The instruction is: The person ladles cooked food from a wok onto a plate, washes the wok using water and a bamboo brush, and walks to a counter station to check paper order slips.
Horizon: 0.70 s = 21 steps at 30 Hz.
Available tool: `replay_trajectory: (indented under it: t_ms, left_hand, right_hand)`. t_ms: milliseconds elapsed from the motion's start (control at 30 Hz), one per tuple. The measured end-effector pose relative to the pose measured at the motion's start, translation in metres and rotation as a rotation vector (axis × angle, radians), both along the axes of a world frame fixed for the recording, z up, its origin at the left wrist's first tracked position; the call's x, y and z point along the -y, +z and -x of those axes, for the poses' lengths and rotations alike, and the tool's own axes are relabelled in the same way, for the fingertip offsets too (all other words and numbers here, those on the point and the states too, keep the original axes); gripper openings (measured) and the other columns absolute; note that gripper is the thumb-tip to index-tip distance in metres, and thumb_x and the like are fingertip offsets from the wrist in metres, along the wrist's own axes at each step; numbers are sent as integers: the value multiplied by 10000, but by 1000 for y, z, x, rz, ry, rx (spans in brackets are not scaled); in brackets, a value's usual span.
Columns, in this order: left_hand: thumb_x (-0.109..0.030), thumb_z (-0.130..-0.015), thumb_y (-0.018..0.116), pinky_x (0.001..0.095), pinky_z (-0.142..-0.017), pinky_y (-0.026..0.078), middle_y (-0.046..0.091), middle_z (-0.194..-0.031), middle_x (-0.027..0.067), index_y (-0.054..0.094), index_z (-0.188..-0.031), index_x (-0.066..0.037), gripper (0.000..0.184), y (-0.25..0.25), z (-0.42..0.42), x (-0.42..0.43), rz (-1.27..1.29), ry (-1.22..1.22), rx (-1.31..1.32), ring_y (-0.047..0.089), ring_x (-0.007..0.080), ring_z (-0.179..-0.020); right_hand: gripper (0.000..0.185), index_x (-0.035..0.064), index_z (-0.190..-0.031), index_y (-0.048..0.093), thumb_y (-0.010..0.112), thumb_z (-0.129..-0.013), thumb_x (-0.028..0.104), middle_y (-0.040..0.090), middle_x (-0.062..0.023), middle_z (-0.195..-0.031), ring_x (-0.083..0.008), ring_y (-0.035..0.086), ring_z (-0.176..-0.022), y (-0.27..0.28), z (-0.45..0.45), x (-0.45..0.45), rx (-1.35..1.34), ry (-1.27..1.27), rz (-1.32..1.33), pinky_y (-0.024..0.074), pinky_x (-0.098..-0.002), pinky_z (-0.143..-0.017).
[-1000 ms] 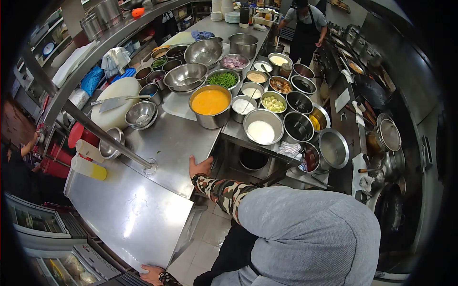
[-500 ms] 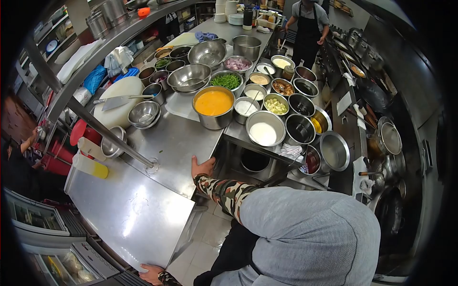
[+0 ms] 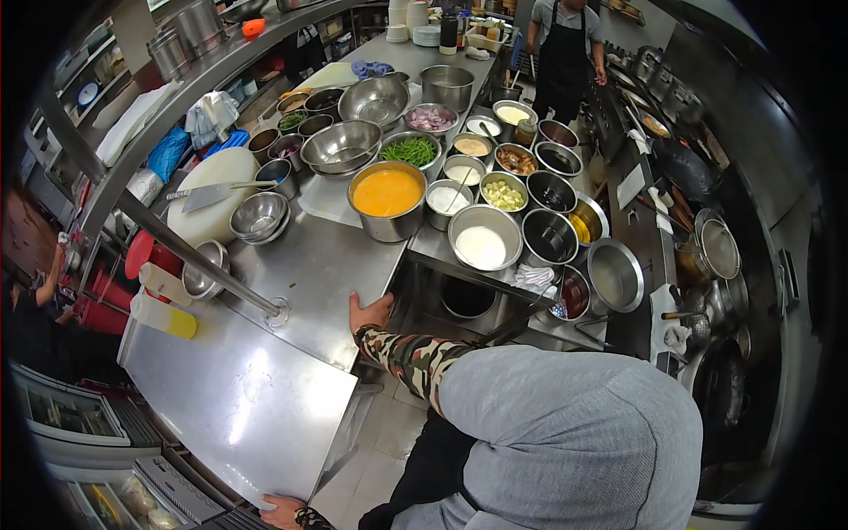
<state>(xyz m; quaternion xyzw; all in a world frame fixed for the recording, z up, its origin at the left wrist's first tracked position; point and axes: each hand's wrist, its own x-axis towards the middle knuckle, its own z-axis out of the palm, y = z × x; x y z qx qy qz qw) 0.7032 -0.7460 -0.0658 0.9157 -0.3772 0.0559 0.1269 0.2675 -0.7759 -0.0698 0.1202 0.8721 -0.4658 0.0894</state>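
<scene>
My right hand point(image 3: 371, 314) grips the edge of the steel worktable point(image 3: 309, 252), its thumb lying on top and its fingers folded over the side. Lower down, my left hand point(image 3: 283, 511) holds the near corner of the same table's bare steel top, with part of its fingers hidden. Camouflage sleeves cover both forearms. Beyond my right hand stands a pot of orange liquid point(image 3: 387, 193). To its right is a pan of white liquid point(image 3: 483, 240).
Squeeze bottles point(image 3: 166, 315), nested steel bowls point(image 3: 261, 216) and a cleaver point(image 3: 208, 196) on a round board are at left. Several ingredient pots line the counter, including chopped green beans point(image 3: 410, 152). An apron-wearing person point(image 3: 565, 62) stands beyond. A post point(image 3: 194, 252) crosses the table.
The view has shifted slightly, so the pots appear a little further left. Both my hands keep their places on the table. The person at the back has shifted and lowered an arm.
</scene>
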Motion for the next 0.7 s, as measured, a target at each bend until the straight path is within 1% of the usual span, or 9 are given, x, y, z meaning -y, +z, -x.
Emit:
replay_trajectory:
  t_ms: [67, 167, 233, 300, 367, 400, 467, 500, 700]
  left_hand:
    - [-651, -882, 335, 455, -946, 377, 505, -1335, 60, 497, -1296, -81, 723, 2, 4, -1, 25, 17, 33, 488, 268, -1207]
    - [-657, -875, 339, 459, -948, 378, 507, -1330, 71, 493, -1302, -78, 736, 5, 4, -2, 16, 8, -1, 489, 274, -1204]
    - [-663, -871, 338, 464, -948, 379, 509, -1328, 74, 495, -1301, -77, 743, -5, -8, 3, 12, 3, -4, 489, 275, -1204]
    - [-669, -867, 336, 468, -948, 379, 511, -1326, 77, 496, -1300, -76, 751, -10, -7, 7, 3, -6, -3, 489, 276, -1203]
    - [-671, -864, 331, 473, -945, 385, 526, -1299, 88, 508, -1286, -71, 754, -10, -5, 3, 59, 17, 47, 503, 282, -1186]
    - [-513, -892, 473, 445, -746, 496, 610, -990, 183, 588, -1053, -3, 547, -5, 2, -11, 211, -181, 155, 607, 341, -887]
    - [-514, -886, 486, 452, -731, 484, 603, -963, 181, 595, -1025, 2, 546, -11, -1, -11, 255, -196, 201, 598, 348, -869]
    - [-514, -886, 486, 452, -731, 484, 603, -963, 181, 595, -1025, 2, 546, -11, -1, -8, 258, -199, 201, 598, 348, -869]
    - [-667, -864, 335, 474, -929, 395, 543, -1266, 93, 515, -1273, -63, 751, -3, -3, 2, -2, 11, 48, 522, 291, -1157]
  right_hand:
    - [820, 0, -1281, 296, 668, -743, 493, 499, -264, -1172, -422, 536, -1063, -1, 0, 0, -17, -5, -2, 441, -491, -865]
    - [823, -2, -1280, 295, 667, -741, 497, 499, -262, -1172, -421, 535, -1063, -5, 0, 1, -25, 2, -3, 439, -494, -865]
    - [825, -3, -1278, 294, 666, -739, 498, 499, -261, -1173, -421, 536, -1061, -6, 2, 1, -21, -3, -2, 438, -496, -864]
    - [819, -47, -1258, 294, 670, -750, 473, 492, -290, -1151, -436, 511, -1079, -1, -1, 1, -40, -12, 9, 415, -477, -910]
    - [820, -47, -1257, 293, 674, -748, 470, 488, -294, -1162, -438, 507, -1085, -5, 0, 0, -23, -14, 39, 412, -477, -913]
    - [819, -45, -1256, 295, 674, -748, 474, 486, -296, -1169, -438, 507, -1086, -11, 1, 2, -42, -10, 38, 411, -478, -915]
    - [818, -44, -1254, 297, 673, -748, 477, 484, -297, -1176, -438, 507, -1087, -12, 1, 2, -60, -9, 40, 410, -479, -916]
    - [815, -42, -1252, 300, 671, -748, 481, 484, -297, -1181, -438, 507, -1087, -8, 1, 1, -39, -3, 47, 411, -479, -915]
    - [812, -38, -1249, 301, 670, -749, 485, 483, -298, -1183, -433, 509, -1089, 0, 0, -2, -13, 3, 57, 415, -478, -910]
